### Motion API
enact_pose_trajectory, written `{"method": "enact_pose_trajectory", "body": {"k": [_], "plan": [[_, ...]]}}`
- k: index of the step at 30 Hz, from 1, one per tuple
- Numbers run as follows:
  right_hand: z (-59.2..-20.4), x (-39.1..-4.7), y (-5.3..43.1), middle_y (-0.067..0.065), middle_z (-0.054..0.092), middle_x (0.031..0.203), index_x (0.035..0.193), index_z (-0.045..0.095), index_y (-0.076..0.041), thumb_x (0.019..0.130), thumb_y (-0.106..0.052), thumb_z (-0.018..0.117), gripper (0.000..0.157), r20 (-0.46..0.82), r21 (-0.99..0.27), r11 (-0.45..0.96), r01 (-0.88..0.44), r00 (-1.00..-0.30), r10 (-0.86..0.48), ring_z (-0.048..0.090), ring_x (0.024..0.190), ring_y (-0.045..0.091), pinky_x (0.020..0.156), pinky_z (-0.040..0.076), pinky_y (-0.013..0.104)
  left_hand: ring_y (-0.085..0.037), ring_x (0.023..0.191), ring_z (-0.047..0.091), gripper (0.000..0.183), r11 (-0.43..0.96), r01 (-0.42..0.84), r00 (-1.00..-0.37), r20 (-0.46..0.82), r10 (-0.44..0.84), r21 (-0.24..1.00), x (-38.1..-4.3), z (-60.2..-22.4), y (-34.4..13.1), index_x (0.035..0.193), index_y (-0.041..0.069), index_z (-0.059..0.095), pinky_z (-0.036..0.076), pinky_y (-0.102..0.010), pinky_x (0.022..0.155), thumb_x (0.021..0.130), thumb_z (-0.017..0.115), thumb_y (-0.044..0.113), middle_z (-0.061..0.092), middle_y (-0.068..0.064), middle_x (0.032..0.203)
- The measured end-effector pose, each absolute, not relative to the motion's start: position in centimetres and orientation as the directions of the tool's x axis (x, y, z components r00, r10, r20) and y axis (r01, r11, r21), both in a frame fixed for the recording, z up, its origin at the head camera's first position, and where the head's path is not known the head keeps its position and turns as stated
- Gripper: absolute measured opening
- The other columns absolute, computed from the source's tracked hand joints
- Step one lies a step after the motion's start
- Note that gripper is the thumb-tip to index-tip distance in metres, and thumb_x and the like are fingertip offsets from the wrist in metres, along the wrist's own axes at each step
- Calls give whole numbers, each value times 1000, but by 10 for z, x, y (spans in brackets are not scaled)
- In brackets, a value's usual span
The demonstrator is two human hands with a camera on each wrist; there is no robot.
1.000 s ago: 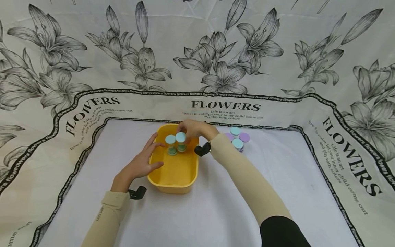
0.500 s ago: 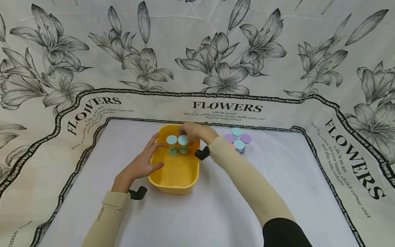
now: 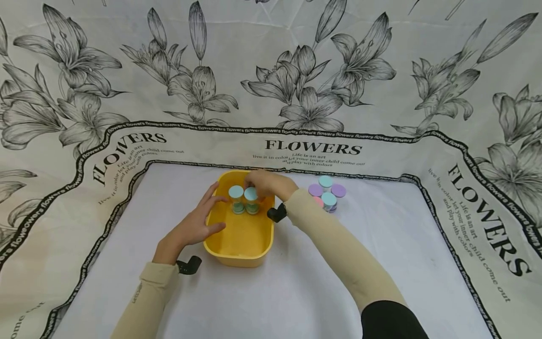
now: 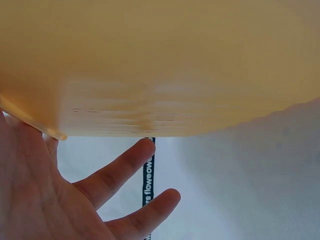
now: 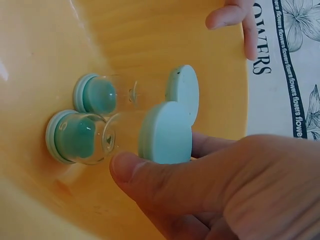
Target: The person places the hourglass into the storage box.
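Two sand timers with mint-green caps stand upright side by side in a yellow bin (image 3: pixel 239 244). My right hand (image 3: pixel 267 182) reaches in over the bin's far right part. In the right wrist view, its thumb and fingers pinch the nearer sand timer (image 5: pixel 167 132) just below its upper cap. The other sand timer (image 5: pixel 182 94) stands close beside it; green sand shows in both lower bulbs. My left hand (image 3: pixel 191 226) rests on the bin's left rim with fingers spread. Two of its straight fingers (image 4: pixel 120 172) show outside the bin's wall in the left wrist view.
To the right of the bin stands a cluster of several more sand timers with mint (image 3: pixel 329 199), purple (image 3: pixel 338 190) and pink caps. A white cloth (image 3: pixel 254 301) covers the table, and a flower-printed cloth (image 3: pixel 313 147) rises behind and at the sides.
My right hand has lowered slightly with the sand timer, which now stands level with the other one. The left hand keeps its place on the rim.
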State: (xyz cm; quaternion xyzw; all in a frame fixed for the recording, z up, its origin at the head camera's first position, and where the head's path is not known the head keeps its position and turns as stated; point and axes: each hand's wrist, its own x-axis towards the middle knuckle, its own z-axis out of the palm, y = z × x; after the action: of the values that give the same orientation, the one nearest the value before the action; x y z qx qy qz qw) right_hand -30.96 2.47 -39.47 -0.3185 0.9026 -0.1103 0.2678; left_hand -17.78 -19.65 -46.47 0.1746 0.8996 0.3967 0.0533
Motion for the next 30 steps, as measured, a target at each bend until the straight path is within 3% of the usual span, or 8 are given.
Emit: {"method": "enact_pose_trajectory", "body": {"k": [10,17,24,30], "plan": [[-396,-306,23,8,68,122,116,70,-9,84,16,70,40,-426,-343,780,-524,-653,-626,59,108,21,96,56,33,-42,159,9,56,626,266,-936,39,351,733,-177,-465,-196,140,18,48,25,-69,120,91,72,27,1,-8,175],[-395,-306,25,11,67,129,124,70,-8,84,16,70,47,-413,-341,781,-523,-663,-625,61,114,23,101,55,34,-42,159,10,56,629,273,-934,43,355,728,-179,-466,-195,140,19,47,27,-70,119,91,71,26,0,-8,175],[-388,-304,29,12,66,129,127,67,-7,87,11,70,44,-424,-314,782,-538,-657,-623,59,113,24,97,55,34,-43,159,10,57,629,261,-937,35,347,732,-179,-466,-193,142,19,47,27,-71,118,90,70,26,0,-7,175],[-376,-302,35,13,65,133,132,65,-5,91,2,71,42,-396,-329,765,-555,-654,-645,61,121,26,101,55,36,-43,159,9,58,634,247,-941,27,336,733,-178,-467,-194,143,17,47,25,-73,118,91,70,27,-1,-6,175]]}}
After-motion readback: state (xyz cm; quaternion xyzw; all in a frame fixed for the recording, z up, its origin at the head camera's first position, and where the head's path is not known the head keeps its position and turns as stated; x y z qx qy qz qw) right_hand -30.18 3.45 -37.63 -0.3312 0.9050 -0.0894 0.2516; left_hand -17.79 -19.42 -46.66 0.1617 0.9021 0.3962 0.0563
